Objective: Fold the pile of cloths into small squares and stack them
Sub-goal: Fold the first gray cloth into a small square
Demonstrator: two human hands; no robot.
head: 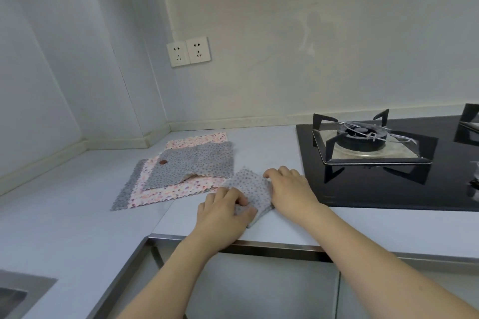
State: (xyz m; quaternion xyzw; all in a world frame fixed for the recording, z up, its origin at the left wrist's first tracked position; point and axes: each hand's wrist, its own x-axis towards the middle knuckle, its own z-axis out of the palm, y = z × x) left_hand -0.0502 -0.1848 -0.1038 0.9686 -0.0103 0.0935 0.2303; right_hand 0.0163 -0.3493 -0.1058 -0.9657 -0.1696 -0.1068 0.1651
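Note:
A small folded grey dotted cloth (251, 189) lies on the white counter (77, 215) near its front edge. My left hand (223, 212) grips its near left corner, thumb on top of the fabric. My right hand (290, 191) rests on its right edge, fingers curled over the far corner. To the left lies a pile of unfolded cloths: a grey dotted one (194, 166) on top, a pink flowered one (166, 194) beneath, and another grey one (128, 189) sticking out at the left.
A black gas hob (388, 163) with a burner grate stands just right of my right hand. A steel sink (15, 295) is at the lower left. Two wall sockets (188, 51) sit above the pile. The counter's metal front edge (272, 245) runs below my hands.

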